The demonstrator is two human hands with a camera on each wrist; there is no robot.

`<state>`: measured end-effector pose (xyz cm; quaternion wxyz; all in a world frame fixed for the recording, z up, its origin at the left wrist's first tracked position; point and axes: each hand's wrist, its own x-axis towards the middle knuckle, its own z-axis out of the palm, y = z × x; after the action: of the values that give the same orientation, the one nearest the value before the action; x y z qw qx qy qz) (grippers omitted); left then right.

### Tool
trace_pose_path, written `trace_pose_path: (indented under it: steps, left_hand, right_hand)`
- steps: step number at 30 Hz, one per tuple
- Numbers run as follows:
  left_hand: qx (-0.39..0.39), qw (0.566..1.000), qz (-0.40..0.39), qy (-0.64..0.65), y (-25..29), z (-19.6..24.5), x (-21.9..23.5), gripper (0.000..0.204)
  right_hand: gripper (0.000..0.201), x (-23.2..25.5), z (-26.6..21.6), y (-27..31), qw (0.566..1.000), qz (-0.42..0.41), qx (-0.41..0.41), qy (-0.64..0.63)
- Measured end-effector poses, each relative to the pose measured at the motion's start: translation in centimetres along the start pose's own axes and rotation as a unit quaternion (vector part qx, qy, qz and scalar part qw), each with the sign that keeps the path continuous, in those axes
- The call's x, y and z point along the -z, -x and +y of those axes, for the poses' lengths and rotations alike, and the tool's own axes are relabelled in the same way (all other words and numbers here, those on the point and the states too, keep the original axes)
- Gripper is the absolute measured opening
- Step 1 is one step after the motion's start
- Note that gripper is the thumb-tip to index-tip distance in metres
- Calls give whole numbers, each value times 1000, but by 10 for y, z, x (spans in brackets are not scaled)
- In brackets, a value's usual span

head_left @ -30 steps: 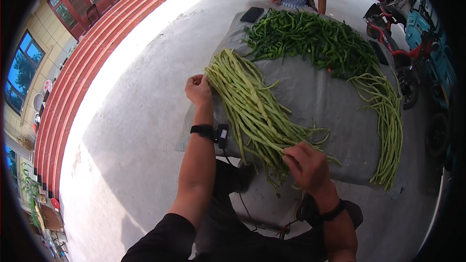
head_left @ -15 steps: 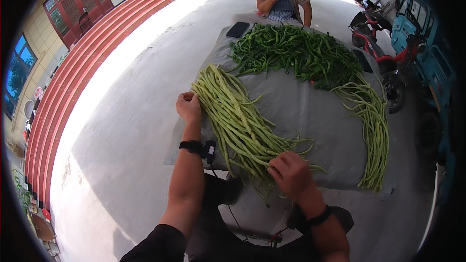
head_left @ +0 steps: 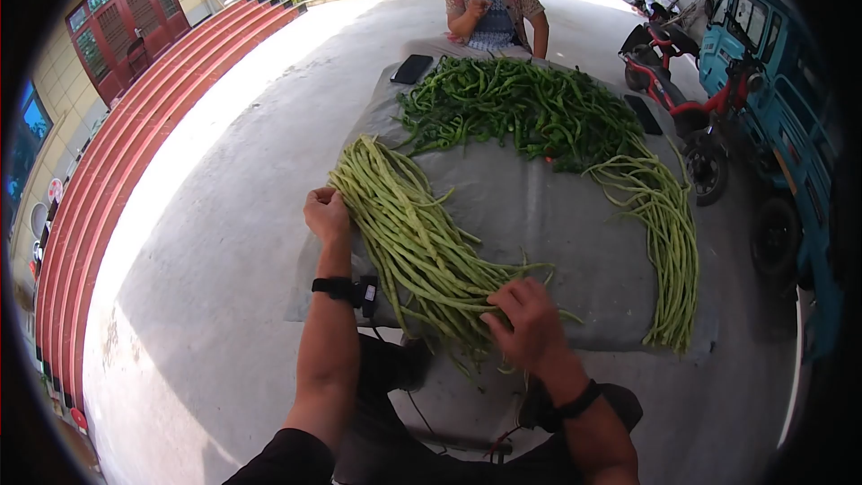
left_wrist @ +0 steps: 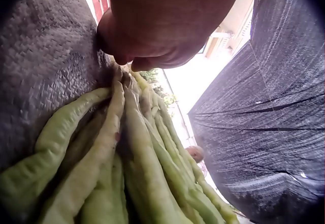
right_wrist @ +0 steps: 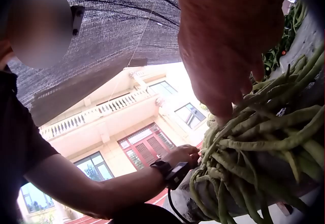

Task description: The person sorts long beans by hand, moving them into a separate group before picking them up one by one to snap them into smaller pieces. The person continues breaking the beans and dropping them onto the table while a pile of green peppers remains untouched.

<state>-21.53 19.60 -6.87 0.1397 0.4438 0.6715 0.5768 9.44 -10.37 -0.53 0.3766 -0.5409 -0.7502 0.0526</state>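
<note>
A thick bundle of pale green long beans (head_left: 409, 238) lies slantwise across the left side of a grey sheet-covered table. My left hand (head_left: 327, 213) pinches the bean ends at the bundle's upper left; in the left wrist view its fingertips (left_wrist: 124, 60) meet right at these tips. At the lower end my right hand (head_left: 532, 323) pinches loose bean ends between thumb and curled fingers. The right wrist view shows this hand (right_wrist: 228, 46) reaching down onto the tangled beans (right_wrist: 244, 132), its back hiding part of the grip.
Green chili peppers (head_left: 521, 108) are heaped along the far side. A second bunch of long beans (head_left: 673, 256) lies at the right edge. Two phones (head_left: 411, 69) rest near the far corners. Someone (head_left: 492, 13) sits opposite. A red scooter (head_left: 669, 81) and blue vehicle (head_left: 781, 117) stand right.
The head view has shifted, so the table sits lower and further left in it and more of the person opposite shows. Both hands stay at the same ends of the bundle.
</note>
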Motion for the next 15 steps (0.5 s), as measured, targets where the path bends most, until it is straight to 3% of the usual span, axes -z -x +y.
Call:
trace_pose_path:
  steps: [5,8,12,15]
  left_hand:
    - [-14,998,59,30,5,24,2,11]
    - [-50,986,50,148,11,41,3,13]
    - [-111,976,15,184,39,80,10,11]
    - [-148,971,-19,186,60,101,16,10]
  right_hand:
    - [26,13,3,-2,999,21,-32,-17]
    - [25,17,11,-1,998,44,-42,-17]
    - [24,28,22,-2,996,74,-52,1]
    - [24,41,39,2,990,76,-116,7]
